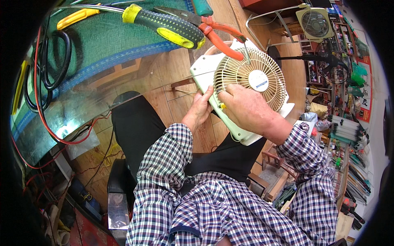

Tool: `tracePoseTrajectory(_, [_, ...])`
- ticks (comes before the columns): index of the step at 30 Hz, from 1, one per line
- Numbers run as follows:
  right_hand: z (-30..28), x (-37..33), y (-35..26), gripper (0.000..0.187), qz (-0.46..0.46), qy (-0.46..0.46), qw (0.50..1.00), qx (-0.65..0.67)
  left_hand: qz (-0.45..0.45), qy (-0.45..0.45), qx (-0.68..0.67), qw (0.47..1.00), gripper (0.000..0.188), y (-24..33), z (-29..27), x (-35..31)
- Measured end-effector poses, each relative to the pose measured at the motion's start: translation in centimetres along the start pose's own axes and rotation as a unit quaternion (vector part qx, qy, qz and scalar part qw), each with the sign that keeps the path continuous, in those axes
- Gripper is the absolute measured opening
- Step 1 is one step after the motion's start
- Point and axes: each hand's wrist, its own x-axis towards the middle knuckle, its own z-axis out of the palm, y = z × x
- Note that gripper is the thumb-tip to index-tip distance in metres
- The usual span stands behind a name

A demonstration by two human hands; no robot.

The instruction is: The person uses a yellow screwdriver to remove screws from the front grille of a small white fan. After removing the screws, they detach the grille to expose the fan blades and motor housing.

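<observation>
Fan grille [269,67] partly behind right hand [248,108]

Head-height fisheye view; downward, close

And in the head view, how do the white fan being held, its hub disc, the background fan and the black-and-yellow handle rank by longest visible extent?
1. White fan
2. Black-and-yellow handle
3. Background fan
4. Hub disc

Apparent size only: the background fan is farther away.
</observation>
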Motion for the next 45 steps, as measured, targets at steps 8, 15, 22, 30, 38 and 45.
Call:
tracePoseTrajectory(8, [0.5, -0.3, 0.6, 0.022, -0.037, -0.01, 0.999, 0.004, 0.006, -0.002, 0.009, 1.0, 0.064, 0.0, 0.0, 0.0])
tracePoseTrajectory(15, [-1.1, 1.7, -1.3, 0.021, 0.094, -0.158, 0.983, -0.013, -0.004, 0.026, 0.017, 1.0, 0.063, 0.9, 0.5, -0.7])
tracePoseTrajectory(22, [-0.9, 1.1, -0.1, 0.02, 0.073, -0.079, 0.994, 0.019, -0.003, 0.018, 0.024, 1.0, 0.06, 0.5, 0.4, -0.2])
tracePoseTrajectory(30, [2.0, -0.9, 1.0, 0.022, 0.03, 0.097, 0.991, 0.088, -0.006, 0.007, 0.038, 0.999, 0.06, 0.2, 0.2, 0.0])
tracePoseTrajectory(38, [4.6, -2.1, 1.0, 0.019, 0.098, 0.207, 0.948, 0.223, 0.008, 0.028, 0.018, 0.999, 0.057, 0.6, 1.0, -0.5])
tracePoseTrajectory(45, [5.7, -4.7, -0.1, 0.019, 0.16, 0.317, 0.885, 0.3, 0.026, 0.031, 0.027, 0.999, 0.055, 0.7, 1.1, -0.2])
